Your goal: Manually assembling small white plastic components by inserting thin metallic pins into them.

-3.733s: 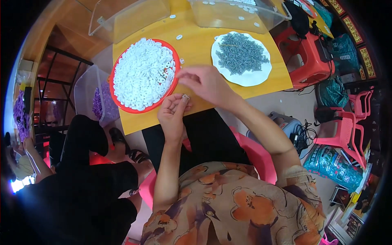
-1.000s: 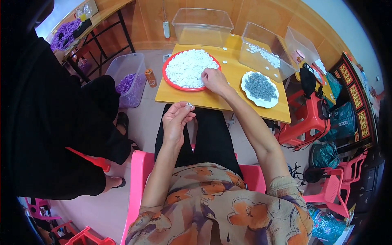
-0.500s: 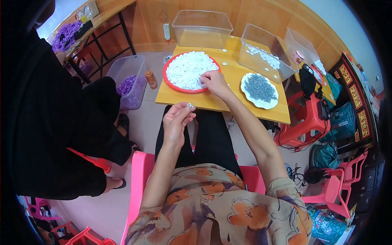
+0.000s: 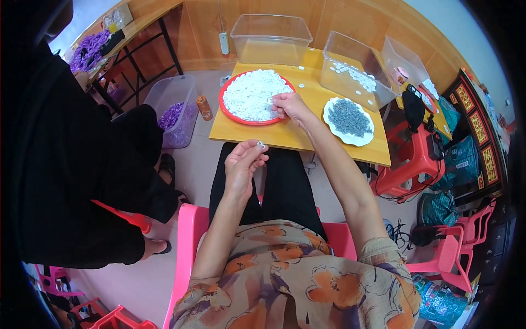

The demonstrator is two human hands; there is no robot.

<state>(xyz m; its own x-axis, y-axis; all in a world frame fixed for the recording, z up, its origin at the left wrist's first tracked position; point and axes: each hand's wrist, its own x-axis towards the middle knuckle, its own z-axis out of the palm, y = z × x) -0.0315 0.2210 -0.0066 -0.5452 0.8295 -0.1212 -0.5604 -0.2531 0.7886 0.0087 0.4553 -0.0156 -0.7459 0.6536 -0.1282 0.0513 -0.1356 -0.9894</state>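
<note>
Even, bright daylight fills the scene, perhaps from the upper left, where the floor looks palest. Shadows are soft and short under the yellow table point(image 4: 350, 148). Faint glare sits on the walls of the clear plastic boxes point(image 4: 271, 34). The centre is sharp; small pieces on the red tray point(image 4: 223, 104) blend together. Straight edges bow toward the rim, and black corners ring the round picture.

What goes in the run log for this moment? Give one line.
left hand: pinches small white piece over lap | right hand: on white pieces in red tray | white plate: grey bits
</note>
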